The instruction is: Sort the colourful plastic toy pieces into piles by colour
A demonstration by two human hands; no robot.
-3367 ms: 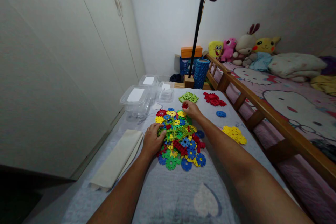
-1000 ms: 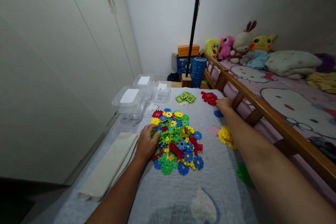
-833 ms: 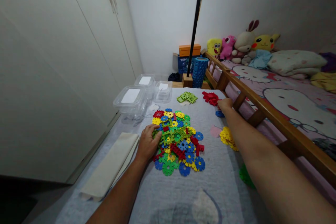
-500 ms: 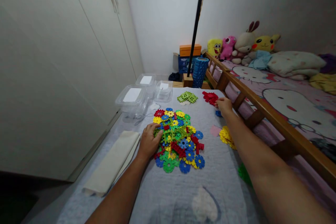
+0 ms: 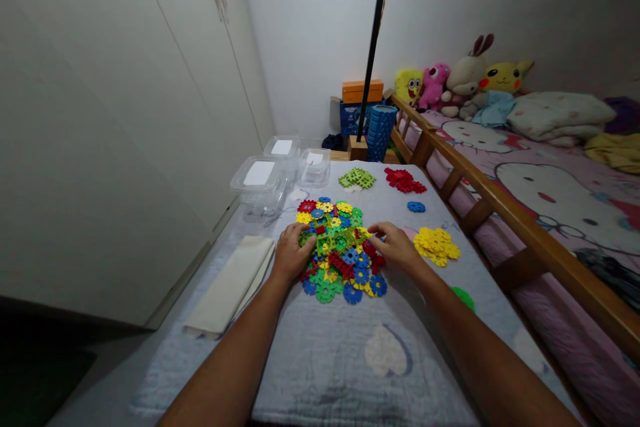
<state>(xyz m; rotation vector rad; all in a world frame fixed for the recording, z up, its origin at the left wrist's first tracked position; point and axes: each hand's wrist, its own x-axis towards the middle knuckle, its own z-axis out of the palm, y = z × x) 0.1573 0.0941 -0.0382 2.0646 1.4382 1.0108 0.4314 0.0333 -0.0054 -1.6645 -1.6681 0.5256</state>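
A heap of plastic snowflake-shaped building pieces (image 5: 350,257) in red, yellow, blue and green lies mid-table. My left hand (image 5: 293,250) rests against its left side, thumb and fingers apart around the edge pieces. At the right side is my right hand (image 5: 395,247), its thumb and fingertips slightly apart beside a yellow piece; whether they touch it is hard to see. Sorted by colour, separate groups lie farther out: light green square pieces (image 5: 357,178), red pieces (image 5: 404,180), blue pieces (image 5: 416,207), yellow pieces (image 5: 437,245) and a green piece (image 5: 464,297) partly behind my right forearm.
Clear plastic boxes (image 5: 260,190) with white labels stand at the back left. A folded cream cloth (image 5: 233,283) lies along the left side of the table. The wooden bed rail (image 5: 480,177) runs along the right edge. Behind the table stands a black pole (image 5: 373,47).
My right hand has come back from the red group to the right side of the mixed heap. My left hand stays at the heap's left side. The view has shifted slightly.
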